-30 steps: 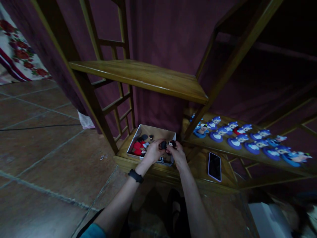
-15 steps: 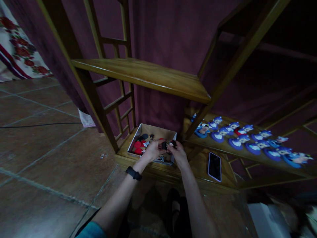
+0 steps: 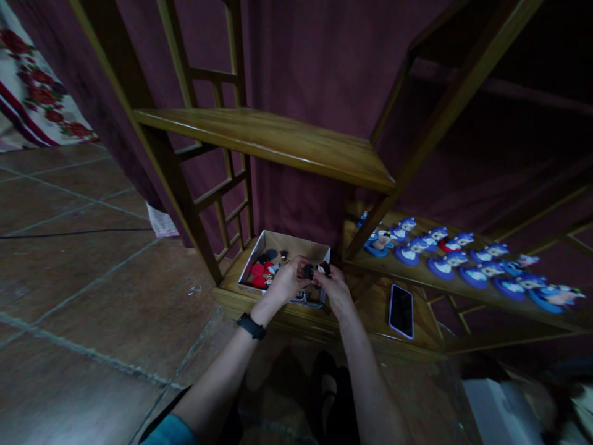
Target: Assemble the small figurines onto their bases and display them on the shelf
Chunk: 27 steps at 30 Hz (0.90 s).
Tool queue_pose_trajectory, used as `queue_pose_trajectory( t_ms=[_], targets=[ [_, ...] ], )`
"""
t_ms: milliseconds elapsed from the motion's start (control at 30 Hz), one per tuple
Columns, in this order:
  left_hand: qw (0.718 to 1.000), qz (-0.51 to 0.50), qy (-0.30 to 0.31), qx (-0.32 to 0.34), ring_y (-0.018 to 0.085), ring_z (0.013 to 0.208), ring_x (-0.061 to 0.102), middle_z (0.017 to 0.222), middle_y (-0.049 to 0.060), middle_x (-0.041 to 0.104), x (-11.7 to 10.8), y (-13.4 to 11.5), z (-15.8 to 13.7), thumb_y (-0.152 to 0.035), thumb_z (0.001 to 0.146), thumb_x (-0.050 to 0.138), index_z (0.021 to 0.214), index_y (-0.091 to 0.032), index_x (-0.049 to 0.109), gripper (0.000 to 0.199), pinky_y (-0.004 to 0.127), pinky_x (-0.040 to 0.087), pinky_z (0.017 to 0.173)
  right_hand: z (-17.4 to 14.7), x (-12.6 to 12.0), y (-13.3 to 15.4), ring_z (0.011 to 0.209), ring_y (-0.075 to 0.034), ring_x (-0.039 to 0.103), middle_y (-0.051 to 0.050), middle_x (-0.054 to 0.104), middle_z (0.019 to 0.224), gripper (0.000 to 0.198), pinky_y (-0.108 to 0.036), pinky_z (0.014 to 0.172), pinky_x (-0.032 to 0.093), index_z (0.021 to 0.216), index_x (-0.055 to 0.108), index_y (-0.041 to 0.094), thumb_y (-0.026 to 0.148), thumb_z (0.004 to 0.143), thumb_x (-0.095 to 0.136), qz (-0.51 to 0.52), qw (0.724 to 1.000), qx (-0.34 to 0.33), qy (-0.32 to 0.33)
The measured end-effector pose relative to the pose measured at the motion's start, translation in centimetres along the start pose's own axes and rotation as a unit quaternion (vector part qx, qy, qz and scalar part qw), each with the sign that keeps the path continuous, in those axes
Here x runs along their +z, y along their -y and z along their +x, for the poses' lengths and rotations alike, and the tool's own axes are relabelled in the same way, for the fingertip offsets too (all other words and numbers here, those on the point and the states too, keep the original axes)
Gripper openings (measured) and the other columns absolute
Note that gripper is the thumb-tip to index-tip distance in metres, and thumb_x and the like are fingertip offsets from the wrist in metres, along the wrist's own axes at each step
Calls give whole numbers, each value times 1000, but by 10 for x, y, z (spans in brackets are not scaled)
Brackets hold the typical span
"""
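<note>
Over a shallow cardboard box (image 3: 296, 240), my two hands meet close together. My left hand (image 3: 288, 279), with a black band on its wrist, pinches a small dark figurine part (image 3: 308, 271). Between the fingers of my right hand (image 3: 334, 285) is a small figurine piece with a dark top and pale face (image 3: 323, 268). The two pieces are side by side; whether they touch I cannot tell. Inside the box lie red pieces (image 3: 257, 269), a dark disc (image 3: 272, 254) and other small figurine parts, some hidden behind my hands.
The box stands on a low wooden shelf (image 3: 365, 309), with a phone (image 3: 401, 311) to its right. Several figurines on purple and blue bases (image 3: 445, 266) line a raised shelf at right. A wooden shelf board (image 3: 269, 139) overhangs the box.
My fingers shift slightly around the two small pieces, and the dark part in my left hand turns a little. Nothing else has visibly moved.
</note>
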<state>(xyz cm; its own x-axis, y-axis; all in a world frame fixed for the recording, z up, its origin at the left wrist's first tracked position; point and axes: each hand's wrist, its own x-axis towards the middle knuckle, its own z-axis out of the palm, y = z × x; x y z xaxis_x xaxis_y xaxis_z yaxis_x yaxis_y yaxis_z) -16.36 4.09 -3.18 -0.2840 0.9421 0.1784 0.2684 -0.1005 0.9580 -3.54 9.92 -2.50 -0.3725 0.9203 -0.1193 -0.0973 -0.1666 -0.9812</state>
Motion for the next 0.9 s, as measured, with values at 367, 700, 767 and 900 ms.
queue_pose_trajectory(
  t_ms=[367, 700, 767, 900],
  targets=[
    [990, -121, 23, -71, 14, 68, 63, 74, 3, 69, -8, -8, 2, -11, 57, 70, 93, -10, 64, 36, 29, 50, 70, -2, -3, 0, 60, -11, 57, 3, 61, 74, 34, -26, 61, 48, 84, 57, 20, 40, 60, 70, -37, 998, -22, 50],
    [991, -121, -20, -51, 16, 70, 63, 78, 5, 70, -2, 4, 0, -13, 58, 71, 94, -11, 67, 37, 30, 50, 71, -1, 1, -11, 61, -12, 58, 3, 61, 74, 31, -28, 65, 49, 81, 59, 20, 36, 58, 72, 18, 1000, 3, 2],
    [993, -101, -31, -46, 16, 70, 63, 78, 5, 70, 1, 6, 0, -12, 58, 71, 94, -13, 67, 36, 30, 50, 70, 0, 2, -13, 62, -13, 58, 3, 61, 73, 31, -29, 65, 49, 81, 59, 20, 35, 57, 72, 37, 999, 7, -12],
    [993, -101, -30, -47, 16, 70, 62, 76, 4, 69, -1, 1, 0, -12, 60, 69, 95, -12, 68, 34, 29, 49, 70, -2, 3, -11, 65, -14, 58, 3, 61, 73, 32, -30, 66, 50, 81, 59, 20, 33, 56, 73, 50, 999, 10, -12]
  ],
)
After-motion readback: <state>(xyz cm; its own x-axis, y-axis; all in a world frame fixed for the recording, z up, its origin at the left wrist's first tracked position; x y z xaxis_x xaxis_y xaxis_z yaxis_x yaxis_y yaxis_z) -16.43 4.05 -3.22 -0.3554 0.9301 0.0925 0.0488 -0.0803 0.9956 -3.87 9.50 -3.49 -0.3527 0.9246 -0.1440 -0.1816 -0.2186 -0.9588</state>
